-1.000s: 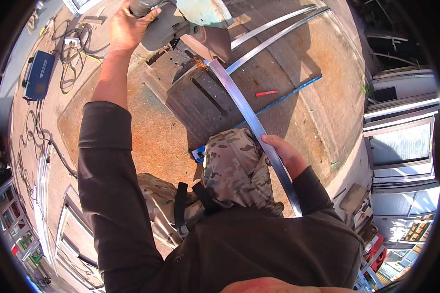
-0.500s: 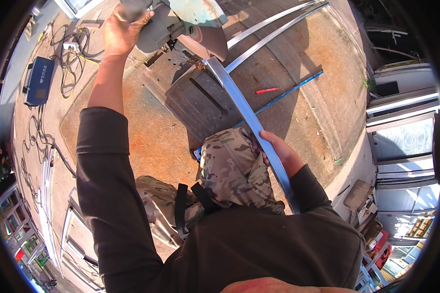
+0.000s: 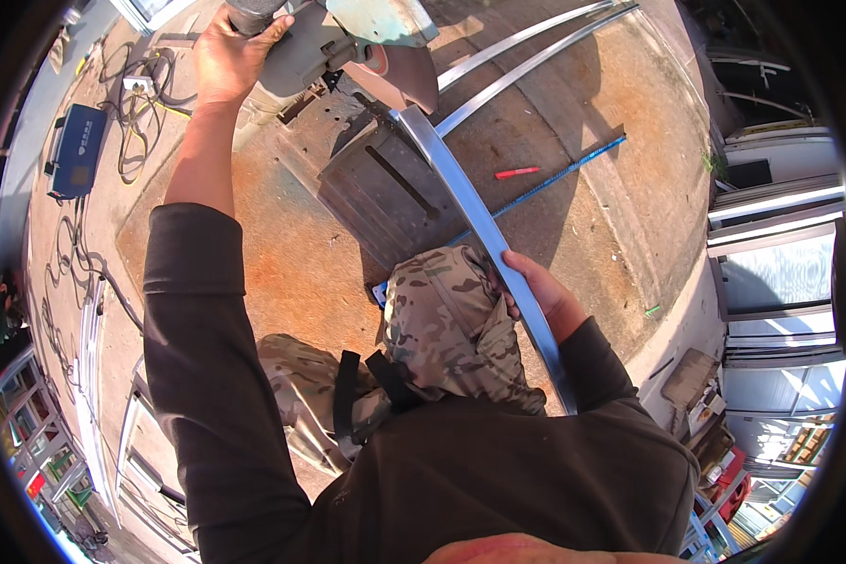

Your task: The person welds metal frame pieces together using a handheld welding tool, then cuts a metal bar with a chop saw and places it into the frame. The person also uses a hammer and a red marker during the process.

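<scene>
At the far left of the middle, my left hand [image 3: 227,58] is closed around the dark handle [image 3: 254,13] of a chop saw [image 3: 301,52]. The saw's reddish-brown abrasive disc [image 3: 406,77] sits under a worn pale-green guard [image 3: 385,19]. My right hand [image 3: 541,289] grips a long silvery square metal tube [image 3: 475,211], which slants from the saw back along my right side. The tube's far end lies at the disc, above the slotted metal saw base [image 3: 376,193]. Whether disc and tube touch is hard to see.
Two long metal strips [image 3: 536,70] extend beyond the disc. On the rust-stained ground lie a red marker [image 3: 517,173] and a thin blue rod [image 3: 573,167]. A blue box [image 3: 77,150] and tangled cables [image 3: 141,122] are at left; framed panels [image 3: 780,273] stand at right.
The orange specks by the disc at the tube's end no longer show. Both hands keep their holds, and the view has shifted slightly.
</scene>
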Action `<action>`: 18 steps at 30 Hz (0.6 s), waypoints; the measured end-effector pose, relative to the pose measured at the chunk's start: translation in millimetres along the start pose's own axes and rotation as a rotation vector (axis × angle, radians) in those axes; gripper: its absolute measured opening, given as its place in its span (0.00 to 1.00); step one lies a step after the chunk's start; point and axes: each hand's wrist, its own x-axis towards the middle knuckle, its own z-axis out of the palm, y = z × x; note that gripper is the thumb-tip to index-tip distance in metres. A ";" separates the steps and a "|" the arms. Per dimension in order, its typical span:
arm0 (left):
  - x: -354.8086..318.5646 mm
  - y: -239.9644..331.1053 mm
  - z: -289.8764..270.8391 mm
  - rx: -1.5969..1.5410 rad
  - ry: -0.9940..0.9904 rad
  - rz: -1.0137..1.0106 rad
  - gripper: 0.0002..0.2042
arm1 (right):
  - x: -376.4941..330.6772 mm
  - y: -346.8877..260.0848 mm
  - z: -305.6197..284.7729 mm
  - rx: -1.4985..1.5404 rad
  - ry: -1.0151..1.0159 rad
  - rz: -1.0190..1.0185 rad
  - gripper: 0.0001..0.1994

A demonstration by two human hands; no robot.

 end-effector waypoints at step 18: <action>1.2 0.6 -3.2 0.092 0.052 0.017 0.22 | -14.4 -0.3 -11.7 0.013 0.021 -0.029 0.26</action>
